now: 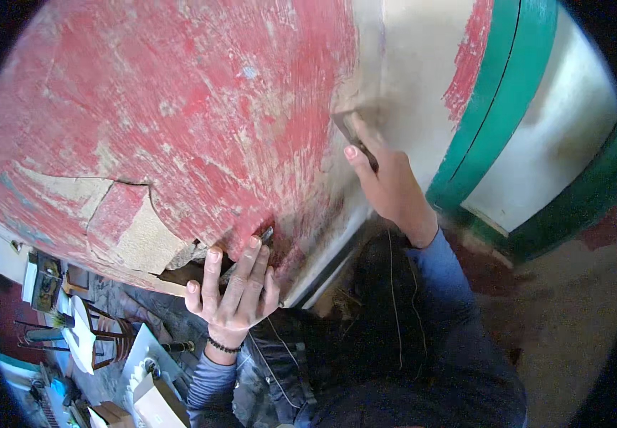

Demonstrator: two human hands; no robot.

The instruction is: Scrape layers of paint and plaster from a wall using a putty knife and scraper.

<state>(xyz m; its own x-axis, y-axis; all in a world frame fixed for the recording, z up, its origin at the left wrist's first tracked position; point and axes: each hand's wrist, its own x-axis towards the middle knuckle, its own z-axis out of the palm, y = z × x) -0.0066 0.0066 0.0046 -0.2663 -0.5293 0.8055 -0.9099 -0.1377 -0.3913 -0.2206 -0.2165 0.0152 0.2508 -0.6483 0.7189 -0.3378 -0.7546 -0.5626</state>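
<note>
A wall of worn red paint (pixel 223 101) fills the upper left and middle, scuffed down to beige in many places. My right hand (pixel 396 182) grips a brown sanding block (pixel 347 127), which lies against the wall where red meets a pale, smooth strip (pixel 410 75). Lower down, my left hand (pixel 239 291) rests with spread fingers at the wall's edge, over a dark broken-out hole (pixel 182 273). A narrow grey edge (pixel 266 234) shows beyond its fingertips; whether the hand holds it cannot be told. Beside the hole is cracked, bare beige plaster (pixel 150 246).
Green trim (pixel 495 107) borders a white panel (pixel 559 134) at right. On the floor at lower left stand a chair (pixel 113 337), a white tabletop (pixel 79 334), a potted plant (pixel 63 320) and an open cardboard box (pixel 158 401). A framed picture (pixel 47 281) leans farther left.
</note>
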